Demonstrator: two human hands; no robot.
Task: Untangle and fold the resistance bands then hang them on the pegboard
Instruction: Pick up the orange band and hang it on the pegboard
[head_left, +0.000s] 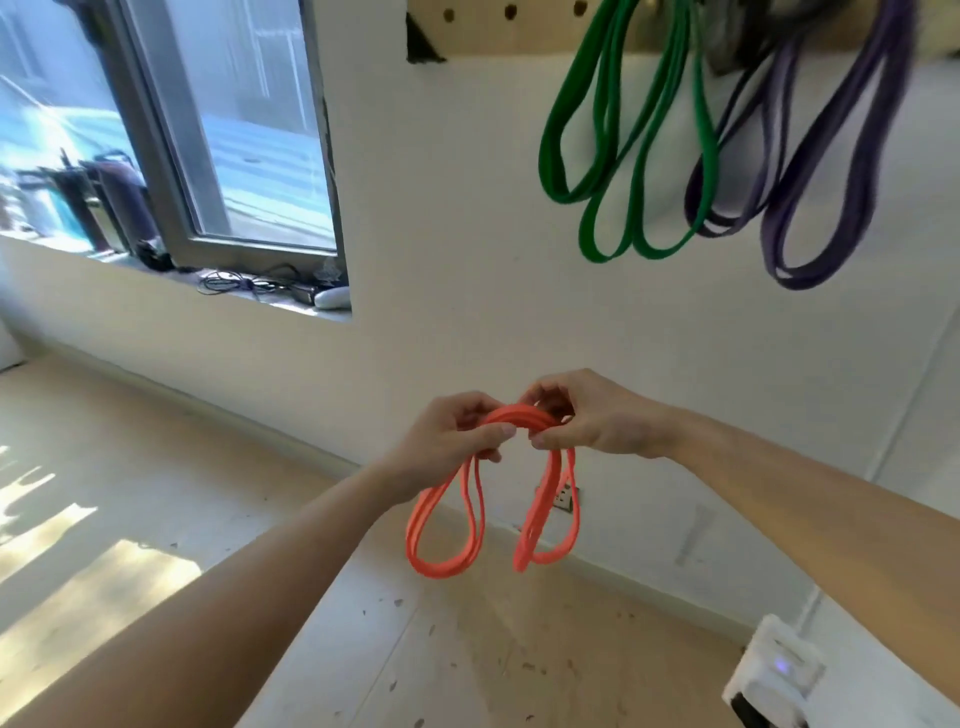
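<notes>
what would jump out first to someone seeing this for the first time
The bright orange resistance band at centre frame draws the eye first: the left hand and the right hand pinch its gathered top, and two sets of loops dangle below. Next come the green bands and purple bands, already hanging from the pegboard at the top right against the white wall.
</notes>
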